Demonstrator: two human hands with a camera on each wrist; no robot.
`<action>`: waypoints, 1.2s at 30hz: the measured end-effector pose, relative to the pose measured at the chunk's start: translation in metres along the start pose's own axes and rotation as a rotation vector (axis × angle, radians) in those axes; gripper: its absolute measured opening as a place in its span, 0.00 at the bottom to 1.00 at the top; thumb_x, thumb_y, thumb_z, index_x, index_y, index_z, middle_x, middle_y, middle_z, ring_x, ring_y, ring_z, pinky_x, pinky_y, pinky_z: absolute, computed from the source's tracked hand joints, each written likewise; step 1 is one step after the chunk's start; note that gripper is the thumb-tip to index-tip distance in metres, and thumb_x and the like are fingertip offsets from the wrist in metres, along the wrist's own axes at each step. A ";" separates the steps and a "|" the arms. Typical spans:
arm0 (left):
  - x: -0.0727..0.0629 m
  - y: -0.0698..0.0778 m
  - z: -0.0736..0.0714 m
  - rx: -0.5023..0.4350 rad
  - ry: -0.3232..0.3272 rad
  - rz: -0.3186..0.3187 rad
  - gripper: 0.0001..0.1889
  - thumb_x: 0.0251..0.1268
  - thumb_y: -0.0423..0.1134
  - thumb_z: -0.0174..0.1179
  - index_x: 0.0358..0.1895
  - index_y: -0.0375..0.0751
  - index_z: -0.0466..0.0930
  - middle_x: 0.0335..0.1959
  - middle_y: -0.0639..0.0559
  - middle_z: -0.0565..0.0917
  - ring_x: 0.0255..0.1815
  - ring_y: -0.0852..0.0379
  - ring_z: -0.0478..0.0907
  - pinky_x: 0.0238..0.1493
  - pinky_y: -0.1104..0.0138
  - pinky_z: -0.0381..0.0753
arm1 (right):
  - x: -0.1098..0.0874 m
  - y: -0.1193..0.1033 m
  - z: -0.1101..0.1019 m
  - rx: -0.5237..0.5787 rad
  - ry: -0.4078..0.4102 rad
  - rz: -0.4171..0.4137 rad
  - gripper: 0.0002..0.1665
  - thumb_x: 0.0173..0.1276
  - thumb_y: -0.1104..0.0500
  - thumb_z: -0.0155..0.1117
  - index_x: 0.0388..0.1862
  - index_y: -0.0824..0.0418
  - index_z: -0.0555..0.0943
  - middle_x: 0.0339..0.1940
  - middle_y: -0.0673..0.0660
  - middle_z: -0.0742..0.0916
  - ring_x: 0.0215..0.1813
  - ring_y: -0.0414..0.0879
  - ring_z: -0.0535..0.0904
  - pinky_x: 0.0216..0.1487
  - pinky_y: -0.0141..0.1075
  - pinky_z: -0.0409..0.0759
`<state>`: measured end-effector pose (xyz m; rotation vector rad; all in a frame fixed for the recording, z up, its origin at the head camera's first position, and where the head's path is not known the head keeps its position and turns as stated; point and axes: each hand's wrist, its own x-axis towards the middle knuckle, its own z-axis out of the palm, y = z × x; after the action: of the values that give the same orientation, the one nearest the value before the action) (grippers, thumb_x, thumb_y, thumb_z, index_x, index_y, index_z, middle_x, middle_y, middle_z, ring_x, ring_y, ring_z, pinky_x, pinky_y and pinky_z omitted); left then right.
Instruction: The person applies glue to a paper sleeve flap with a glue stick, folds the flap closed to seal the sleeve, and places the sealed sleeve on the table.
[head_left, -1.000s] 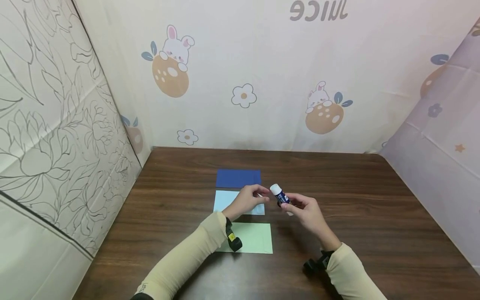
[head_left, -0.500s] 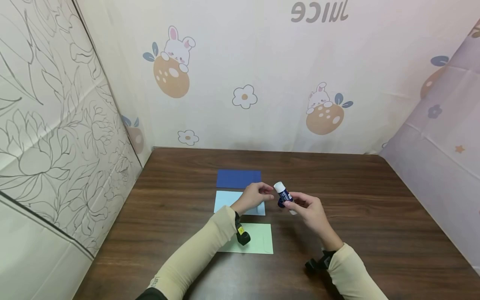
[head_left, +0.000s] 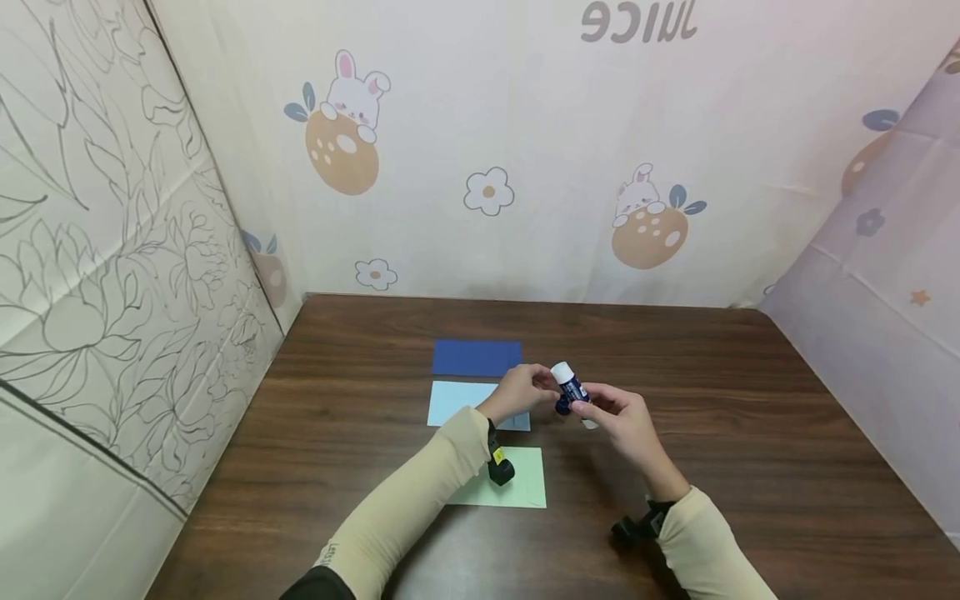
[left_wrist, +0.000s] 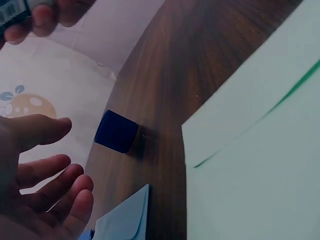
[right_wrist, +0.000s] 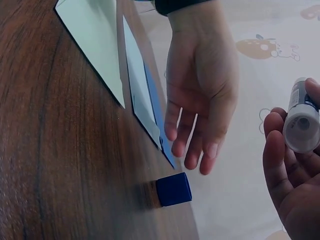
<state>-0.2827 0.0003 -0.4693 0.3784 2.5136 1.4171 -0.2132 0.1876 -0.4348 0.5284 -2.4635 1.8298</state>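
Note:
My right hand (head_left: 626, 423) pinches a glue stick (head_left: 572, 385) above the table, its white upper end tilted up and left. In the right wrist view the glue stick's white round end (right_wrist: 301, 131) faces the camera. My left hand (head_left: 521, 392) hovers beside the glue stick, over the light blue envelope's right part; its fingers are loosely bent, with nothing between them in the left wrist view. Below the hands, a dark blue cap (left_wrist: 117, 132) stands on the table, apart from both.
Three envelopes lie in a column on the brown wooden table (head_left: 720, 400): dark blue (head_left: 474, 357) at the back, light blue (head_left: 453, 402) in the middle, pale green (head_left: 528, 483) nearest. My left forearm covers part of the green one. Printed curtains stand behind and at both sides.
My left hand has moved to the right, closer to the glue stick. The right hand has shifted slightly right with the glue stick. The cap and envelopes stay where they were.

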 end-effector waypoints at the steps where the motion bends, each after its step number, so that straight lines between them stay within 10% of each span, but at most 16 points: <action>1: 0.001 0.000 0.001 0.012 -0.006 0.002 0.18 0.61 0.39 0.67 0.53 0.38 0.81 0.45 0.48 0.86 0.41 0.59 0.81 0.42 0.69 0.80 | 0.000 0.000 0.000 0.000 0.000 -0.002 0.17 0.67 0.65 0.64 0.51 0.75 0.80 0.33 0.38 0.85 0.34 0.43 0.84 0.36 0.29 0.82; 21: 0.012 -0.002 0.018 0.139 -0.116 0.044 0.17 0.57 0.42 0.71 0.47 0.41 0.83 0.38 0.53 0.84 0.34 0.63 0.76 0.35 0.71 0.75 | -0.001 -0.001 -0.004 -0.005 -0.004 -0.005 0.16 0.68 0.66 0.63 0.51 0.76 0.80 0.35 0.37 0.85 0.35 0.37 0.82 0.36 0.29 0.81; 36: 0.011 -0.003 0.023 0.208 -0.059 0.065 0.15 0.56 0.41 0.72 0.45 0.39 0.85 0.38 0.51 0.87 0.34 0.64 0.78 0.38 0.73 0.76 | -0.001 0.003 -0.002 0.032 -0.016 -0.001 0.16 0.68 0.66 0.63 0.50 0.77 0.79 0.31 0.40 0.85 0.32 0.40 0.82 0.34 0.30 0.81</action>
<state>-0.2859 0.0208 -0.4837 0.5357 2.6292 1.1503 -0.2134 0.1905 -0.4371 0.5476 -2.4467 1.8755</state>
